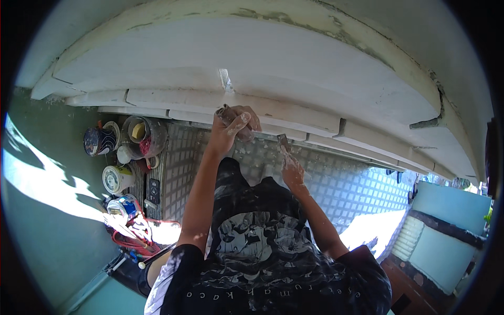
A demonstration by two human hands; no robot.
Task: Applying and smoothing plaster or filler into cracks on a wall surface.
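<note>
Black printed shirt of mine fills the lower view, dusted with white. My left hand is curled shut around a small brownish tool, pressing it to the stepped white moulding just under a rough notch. My right hand, plaster-smeared, grips a narrow flat blade held near the same ledge. Chalky, cracked plaster above; far below lie chequered floor tiles and several round paint pots.

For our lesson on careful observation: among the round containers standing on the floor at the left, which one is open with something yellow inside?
The large open bucket, nearest the wall, shows a yellow lump inside; the dark container and white tub beside it show none.
</note>
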